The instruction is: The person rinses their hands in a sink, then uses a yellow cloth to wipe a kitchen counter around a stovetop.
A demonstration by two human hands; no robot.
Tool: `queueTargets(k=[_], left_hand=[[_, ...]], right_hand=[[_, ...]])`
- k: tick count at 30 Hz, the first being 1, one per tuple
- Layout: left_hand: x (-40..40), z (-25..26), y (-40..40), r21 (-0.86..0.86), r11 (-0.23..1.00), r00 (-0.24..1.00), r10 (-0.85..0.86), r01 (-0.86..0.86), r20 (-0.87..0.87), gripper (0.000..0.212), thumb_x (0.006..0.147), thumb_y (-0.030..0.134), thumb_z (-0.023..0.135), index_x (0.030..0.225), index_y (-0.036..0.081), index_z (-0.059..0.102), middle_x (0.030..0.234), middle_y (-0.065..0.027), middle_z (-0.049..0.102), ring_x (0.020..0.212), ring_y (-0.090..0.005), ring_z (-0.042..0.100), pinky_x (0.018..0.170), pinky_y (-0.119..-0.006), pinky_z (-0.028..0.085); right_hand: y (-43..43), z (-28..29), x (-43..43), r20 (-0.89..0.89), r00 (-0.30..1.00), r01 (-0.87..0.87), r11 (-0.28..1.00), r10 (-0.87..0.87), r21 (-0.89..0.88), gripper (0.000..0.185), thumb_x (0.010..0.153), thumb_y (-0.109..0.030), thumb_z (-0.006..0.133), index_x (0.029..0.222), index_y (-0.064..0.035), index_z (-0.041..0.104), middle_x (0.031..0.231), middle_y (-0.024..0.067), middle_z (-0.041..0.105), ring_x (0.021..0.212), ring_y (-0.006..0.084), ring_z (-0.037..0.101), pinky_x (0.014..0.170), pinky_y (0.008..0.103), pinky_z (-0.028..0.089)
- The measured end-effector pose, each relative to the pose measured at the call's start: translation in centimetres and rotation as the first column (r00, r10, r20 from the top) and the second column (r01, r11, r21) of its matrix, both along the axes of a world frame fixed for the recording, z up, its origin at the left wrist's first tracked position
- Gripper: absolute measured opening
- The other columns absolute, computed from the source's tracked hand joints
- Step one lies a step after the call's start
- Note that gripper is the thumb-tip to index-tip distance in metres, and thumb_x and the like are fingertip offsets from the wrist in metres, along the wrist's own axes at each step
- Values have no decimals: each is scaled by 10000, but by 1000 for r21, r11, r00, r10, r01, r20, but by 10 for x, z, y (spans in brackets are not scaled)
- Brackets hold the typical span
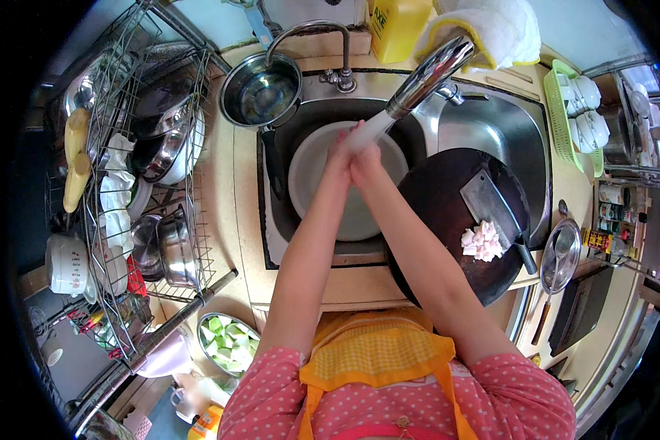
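My left hand (339, 153) and my right hand (367, 157) meet under a chrome faucet (432, 77). A white stream of water (371, 132) pours over them and blurs the fingers, so any small thing between them is hidden. Below the hands, a large pale round basin (324, 206) sits in the left bowl of the steel sink. To the right, a dark round chopping board (434, 220) lies partly over the sink. On it rest a cleaver (492, 203) and a small heap of diced pale pink meat (481, 242).
A black-handled saucepan (261, 93) stands at the sink's left back corner, beneath a thin curved tap (345, 60). A wire rack (198, 165) with pots borders the left. Cut green vegetable pieces fill a bowl (201, 330). A green basket (561, 132) holds bowls; a ladle rests nearby.
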State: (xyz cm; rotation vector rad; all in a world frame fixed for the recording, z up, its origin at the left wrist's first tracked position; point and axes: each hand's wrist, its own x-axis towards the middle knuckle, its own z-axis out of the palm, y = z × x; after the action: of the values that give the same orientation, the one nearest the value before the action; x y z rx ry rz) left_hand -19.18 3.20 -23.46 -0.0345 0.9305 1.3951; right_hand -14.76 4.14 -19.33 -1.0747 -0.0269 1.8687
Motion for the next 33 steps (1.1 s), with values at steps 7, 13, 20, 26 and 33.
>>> queueTargets(k=[7,13,20,26,33], left_hand=[[-39,7,-23,-12,1000,964,-18,15,-267,526,875,452,403,1229,63,430,1185,-32,489,1083,-191,444,922,-318,335],[34,86,-44,-40,992,991,-122,120,-56,597,831,547,421,1250,123,412,1231,-8,443,1100,-132,409,912,-266,311],[-7,58,-45,-12,998,998,-68,68,-16,602,838,565,379,1295,172,373,1190,-4,474,1060,-182,441,873,-320,358],[-8,71,-37,74,996,992,-47,55,-113,548,859,511,380,1302,189,367,1171,17,484,1009,-153,464,824,-294,376],[24,88,-64,105,992,964,-43,73,-264,423,852,283,534,1190,46,438,1119,-33,504,847,-136,486,745,-264,398]], right_hand=[[-54,44,-23,760,626,-566,772,173,290,463,862,-363,484,1222,-82,408,1188,86,472,1048,220,450,913,358,338],[37,-33,17,818,479,-650,755,318,88,579,850,-396,485,1313,-95,312,1265,89,415,1128,232,404,959,355,292],[-30,17,-9,560,804,-414,865,201,284,584,837,-400,483,1282,-54,333,1215,133,449,1104,265,433,943,371,301],[-28,5,-20,772,632,-431,795,-72,427,576,823,-401,487,1242,-22,376,1153,171,495,1062,290,475,922,390,317],[22,-29,-6,997,59,-649,761,54,-3,485,843,-304,444,1217,3,404,1232,179,427,1095,355,433,920,378,348]])
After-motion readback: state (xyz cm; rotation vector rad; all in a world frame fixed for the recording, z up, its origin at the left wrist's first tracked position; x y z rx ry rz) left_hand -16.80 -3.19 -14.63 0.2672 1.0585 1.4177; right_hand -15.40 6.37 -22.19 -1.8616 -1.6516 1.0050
